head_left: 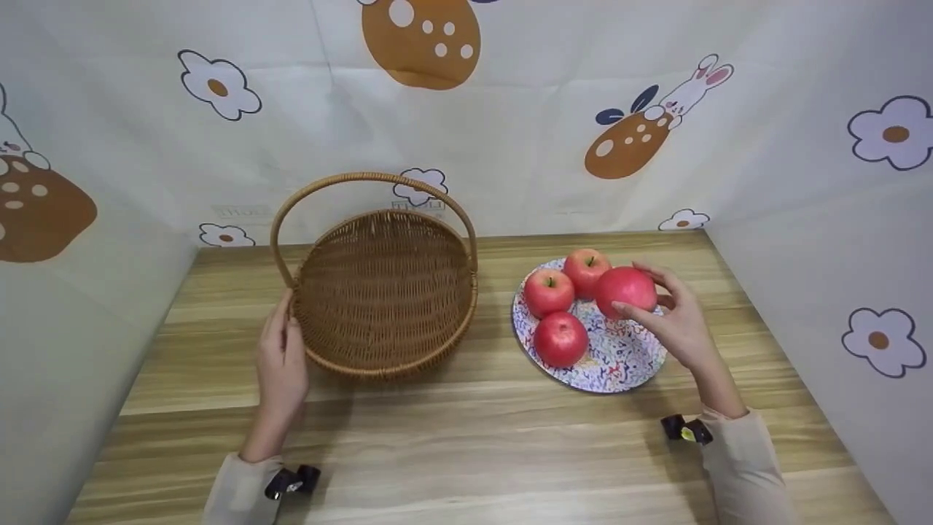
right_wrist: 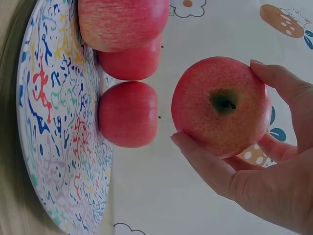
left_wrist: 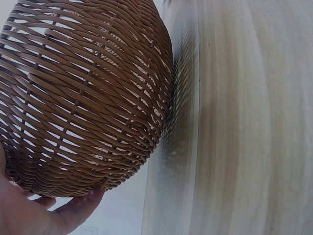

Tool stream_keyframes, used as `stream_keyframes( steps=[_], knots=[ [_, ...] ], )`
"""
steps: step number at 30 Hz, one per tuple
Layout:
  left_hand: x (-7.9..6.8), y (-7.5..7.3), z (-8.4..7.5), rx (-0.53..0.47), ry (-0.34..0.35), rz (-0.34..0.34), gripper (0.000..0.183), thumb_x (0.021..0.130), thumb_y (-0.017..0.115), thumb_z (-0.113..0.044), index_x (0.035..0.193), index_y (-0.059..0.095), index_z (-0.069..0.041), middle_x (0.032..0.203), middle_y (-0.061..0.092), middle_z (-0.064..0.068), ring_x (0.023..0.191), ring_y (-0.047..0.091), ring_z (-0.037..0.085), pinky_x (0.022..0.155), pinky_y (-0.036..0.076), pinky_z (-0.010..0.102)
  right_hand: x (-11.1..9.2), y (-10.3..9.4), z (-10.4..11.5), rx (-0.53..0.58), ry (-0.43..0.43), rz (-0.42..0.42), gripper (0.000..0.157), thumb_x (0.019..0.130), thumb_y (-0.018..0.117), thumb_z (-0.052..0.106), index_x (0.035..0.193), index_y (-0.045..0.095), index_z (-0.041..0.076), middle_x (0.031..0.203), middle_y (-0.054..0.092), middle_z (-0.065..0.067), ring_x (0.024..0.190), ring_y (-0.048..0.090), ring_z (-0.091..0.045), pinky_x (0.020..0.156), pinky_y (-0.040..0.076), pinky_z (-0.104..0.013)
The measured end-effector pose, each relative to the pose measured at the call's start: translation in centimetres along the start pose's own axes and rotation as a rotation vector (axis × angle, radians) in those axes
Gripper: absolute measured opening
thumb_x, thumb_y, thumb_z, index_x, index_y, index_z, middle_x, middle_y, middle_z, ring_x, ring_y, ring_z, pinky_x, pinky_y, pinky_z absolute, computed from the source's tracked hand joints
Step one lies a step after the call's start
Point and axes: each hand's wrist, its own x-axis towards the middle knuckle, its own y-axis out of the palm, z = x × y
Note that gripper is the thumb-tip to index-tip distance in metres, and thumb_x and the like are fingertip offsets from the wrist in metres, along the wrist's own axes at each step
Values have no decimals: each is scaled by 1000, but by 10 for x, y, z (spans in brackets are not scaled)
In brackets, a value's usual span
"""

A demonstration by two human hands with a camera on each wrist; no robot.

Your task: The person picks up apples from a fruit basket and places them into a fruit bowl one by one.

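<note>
In the head view a round brown wicker basket (head_left: 386, 292) with a tall arched handle (head_left: 372, 176) stands left of centre. My left hand (head_left: 283, 364) rests against its left side, fingers fairly straight; the left wrist view shows the fingers (left_wrist: 80, 210) touching the woven wall (left_wrist: 83, 98). On the right, my right hand (head_left: 681, 321) holds a red apple (head_left: 625, 290) between thumb and fingers, above a speckled plate (head_left: 619, 364). The right wrist view shows this apple (right_wrist: 220, 107) apart from the plate, stem end towards the camera. Three more apples (head_left: 561, 340) sit on the plate's left and back part.
All stands on a wood-grain table (head_left: 437, 437). Pale cloth walls (head_left: 510, 146) printed with flowers and rabbits enclose its back and sides. A strip of table lies between basket and plate. Black wrist devices (head_left: 291, 481) sit at both sleeves.
</note>
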Motion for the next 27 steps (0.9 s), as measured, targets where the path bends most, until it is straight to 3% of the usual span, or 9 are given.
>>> stream_keyframes(
  steps=[6, 18, 27],
  knots=[
    [0, 0, 1, 10, -14, 2, 47, 106, 41, 0, 152, 48, 9, 158, 45, 31, 150, 39, 48, 128, 28, 54, 1, -2, -4, -15, 11, 20, 72, 87, 86, 9, 150, 53, -2, 150, 53, -26, 113, 62, -40, 80, 57, -16],
    [0, 0, 1, 3, -18, 3, 48, 107, 41, 0, 153, 48, 8, 157, 45, 33, 149, 40, 49, 127, 29, 56, 3, -3, -12, -36, -14, 85, 68, 81, 88, 1, 143, 60, -1, 147, 56, -24, 116, 61, -42, 80, 59, -21],
    [0, 0, 0, 15, -12, -3, 48, 106, 41, -1, 153, 48, 8, 157, 46, 33, 148, 41, 50, 127, 29, 58, 4, -1, -15, -67, -50, 87, 67, 77, 89, -2, 138, 63, -3, 141, 59, -24, 108, 62, -33, 80, 59, -24]
  ],
)
